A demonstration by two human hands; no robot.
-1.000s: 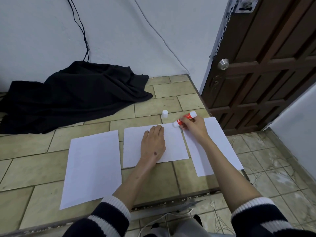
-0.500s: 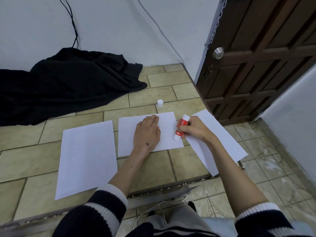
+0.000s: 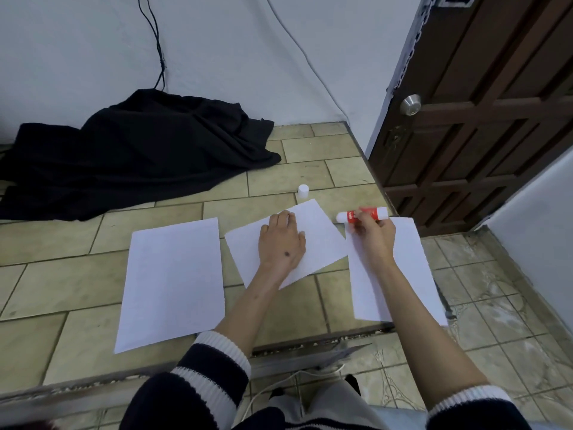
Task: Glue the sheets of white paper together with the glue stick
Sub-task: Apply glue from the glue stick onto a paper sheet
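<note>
Tiled floor (image 3: pixel 310 175) carries three white sheets; the left hand (image 3: pixel 282 243) lies flat, fingers spread, on the tilted middle sheet (image 3: pixel 322 240). Right hand (image 3: pixel 373 235) grips the glue stick (image 3: pixel 361 215) horizontally, tip pointing left, above the right sheet (image 3: pixel 409 262).

The middle sheet (image 3: pixel 313 240) now sits rotated under the left hand (image 3: pixel 280 243), its far corner swung up toward the cap (image 3: pixel 303 191) (earlier its edges ran square with the tile lines). The right hand (image 3: pixel 373 237) is lifted off that sheet and now holds the glue stick (image 3: pixel 362 215) level, just right of the sheet's far corner, above the right sheet (image 3: pixel 403 274).
</note>
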